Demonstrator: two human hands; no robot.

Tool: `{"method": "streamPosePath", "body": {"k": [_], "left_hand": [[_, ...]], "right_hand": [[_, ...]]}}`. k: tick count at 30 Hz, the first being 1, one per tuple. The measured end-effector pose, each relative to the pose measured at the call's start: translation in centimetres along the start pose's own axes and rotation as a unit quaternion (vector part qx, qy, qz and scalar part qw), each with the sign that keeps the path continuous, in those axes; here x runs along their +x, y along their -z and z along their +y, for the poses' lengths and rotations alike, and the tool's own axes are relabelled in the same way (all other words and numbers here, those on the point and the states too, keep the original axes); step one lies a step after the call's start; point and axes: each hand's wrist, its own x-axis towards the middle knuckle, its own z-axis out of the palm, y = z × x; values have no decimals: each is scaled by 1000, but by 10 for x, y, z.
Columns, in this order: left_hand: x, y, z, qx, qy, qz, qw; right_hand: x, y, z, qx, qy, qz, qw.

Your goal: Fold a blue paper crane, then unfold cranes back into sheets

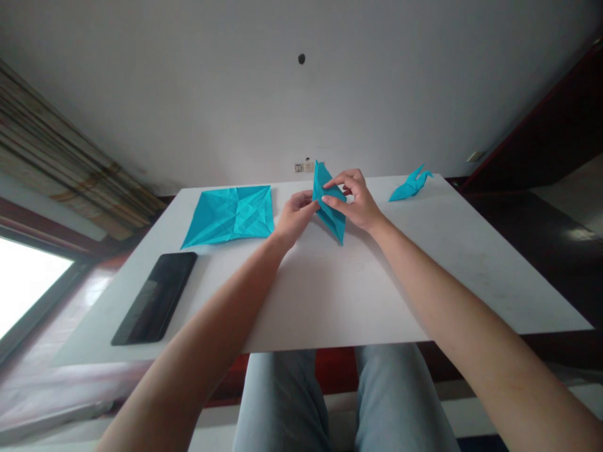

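Note:
Between my two hands is a folded piece of blue origami paper (328, 182), a long pointed shape tilted above the table's far half. My left hand (298, 215) pinches its left edge with thumb and fingers. From the right, my right hand (354, 199) grips the paper, thumb and index finger lying on its near face. Some fingertips are hidden behind the paper. To the left, a creased square sheet of blue paper (230, 213) lies spread out. A finished blue paper crane (411, 186) stands at the table's far right.
A black smartphone (155, 298) lies at the left of the white table (348, 307). Behind the table rises a grey wall with a socket (304, 167). A curtain (61, 150) and a bright window (28, 282) are at the left. My legs are under the near edge.

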Motion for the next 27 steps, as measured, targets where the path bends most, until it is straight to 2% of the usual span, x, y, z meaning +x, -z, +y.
{"method": "streamPosePath", "body": {"k": [4, 7, 14, 18, 20, 23, 27], "left_hand": [[3, 3, -1, 77, -40, 56, 995], [6, 5, -1, 96, -44, 90, 990], [9, 5, -2, 3, -31, 113, 993], [8, 4, 3, -21, -25, 126, 991], [6, 1, 8, -28, -12, 125, 992], [1, -4, 13, -31, -4, 93, 995], [-1, -5, 7, -16, -21, 73, 997]], "right_hand": [[0, 0, 1, -6, 3, -23, 1000], [1, 1, 1, 12, 3, -42, 999], [-1, -1, -4, 131, -6, -113, 985], [-1, -3, -5, 156, -36, -124, 979], [-2, -4, -4, 153, -45, -116, 980], [-2, -5, -2, 132, -44, -93, 986], [-2, -5, -1, 108, -29, -74, 991]]}}
